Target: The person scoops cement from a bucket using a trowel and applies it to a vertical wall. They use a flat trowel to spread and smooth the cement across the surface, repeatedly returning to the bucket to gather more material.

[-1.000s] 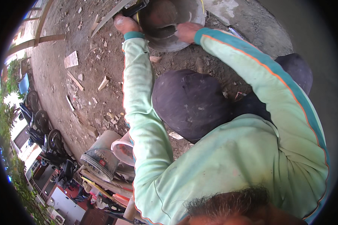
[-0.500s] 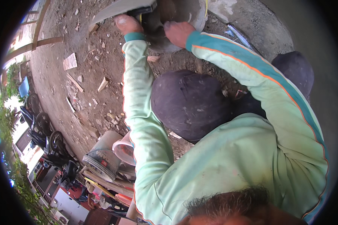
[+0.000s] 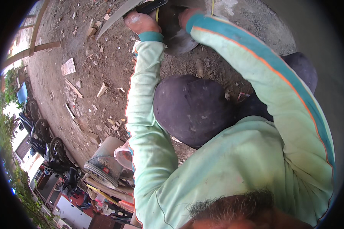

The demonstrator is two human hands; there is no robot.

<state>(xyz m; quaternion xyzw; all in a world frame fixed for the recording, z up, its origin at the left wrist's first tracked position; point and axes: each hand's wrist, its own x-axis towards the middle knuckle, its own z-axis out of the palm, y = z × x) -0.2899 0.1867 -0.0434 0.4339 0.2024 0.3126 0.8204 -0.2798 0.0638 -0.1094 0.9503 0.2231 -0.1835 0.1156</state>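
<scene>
At the top of the head view my left hand [image 3: 142, 23] is closed at the black handle of a flat grey plastering float [image 3: 120, 15], whose thin blade tilts out to the left. The far fingers are hidden behind the handle. Just to the right, a round grey bucket [image 3: 182, 45] with dark, wet-looking contents stands on the dirt. My right hand [image 3: 187, 17] reaches over its rim; motion blur and the sleeve hide its fingers. A yellow strip [image 3: 157, 14] shows beside the left hand.
My dark-trousered knee [image 3: 191, 108] is below the bucket. Wood scraps [image 3: 102, 89] and stones litter the dirt. A grey concrete edge [image 3: 269, 26] runs along the right. Plastic buckets [image 3: 105, 156] lie at lower left, with parked motorbikes [image 3: 57, 149] beyond.
My left hand and the float have moved right and turned more edge-on. My right hand has moved slightly right and up, deeper behind its sleeve.
</scene>
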